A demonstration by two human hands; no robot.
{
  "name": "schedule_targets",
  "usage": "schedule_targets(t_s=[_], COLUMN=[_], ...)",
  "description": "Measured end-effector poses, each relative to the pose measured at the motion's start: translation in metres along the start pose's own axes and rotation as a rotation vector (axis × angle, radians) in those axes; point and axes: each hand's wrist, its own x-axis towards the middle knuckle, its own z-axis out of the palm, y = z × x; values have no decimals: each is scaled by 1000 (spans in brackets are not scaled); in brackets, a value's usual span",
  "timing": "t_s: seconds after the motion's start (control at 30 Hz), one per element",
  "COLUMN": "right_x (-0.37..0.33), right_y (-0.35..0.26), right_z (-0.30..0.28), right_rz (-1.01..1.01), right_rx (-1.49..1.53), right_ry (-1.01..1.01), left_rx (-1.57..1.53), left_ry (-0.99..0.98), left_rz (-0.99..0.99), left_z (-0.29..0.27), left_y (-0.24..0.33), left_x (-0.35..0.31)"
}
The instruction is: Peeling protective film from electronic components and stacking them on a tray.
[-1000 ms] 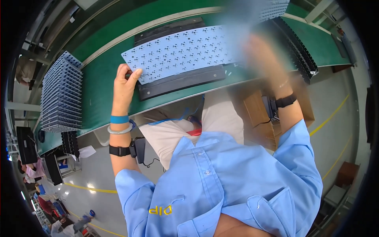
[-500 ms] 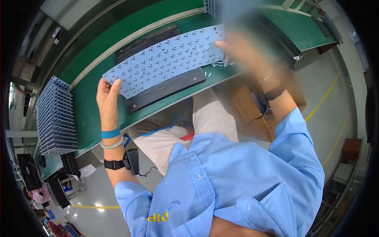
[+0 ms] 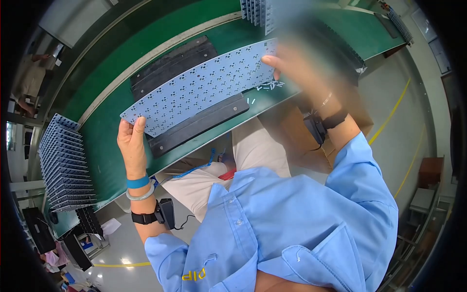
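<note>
My left hand (image 3: 131, 143) pinches the board (image 3: 199, 85) at one end, my right hand (image 3: 297, 67) the other, over the black fixture (image 3: 199, 125); contact there I cannot tell. This looks like two-handed positioning; moving it calls for matched ends.

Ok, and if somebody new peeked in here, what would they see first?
Probably the long light-blue board dotted with dark specks, held between the left hand and the partly blurred right hand. Next, the tall stack of thin boards at the left end of the green table, then little white pieces scattered near the right hand.
</note>
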Motion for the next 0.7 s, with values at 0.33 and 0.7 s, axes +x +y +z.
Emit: schedule_targets(t_s=[0.33, 0.7], right_x=[42, 39], right_y=[38, -4], right_z=[12, 9], right_rz=[200, -152], right_rx=[21, -34], right_ry=[-44, 90], left_rx=[158, -43], left_ry=[-80, 8], left_rz=[-217, -239], left_z=[2, -7], left_y=[-10, 9], left_x=[49, 46])
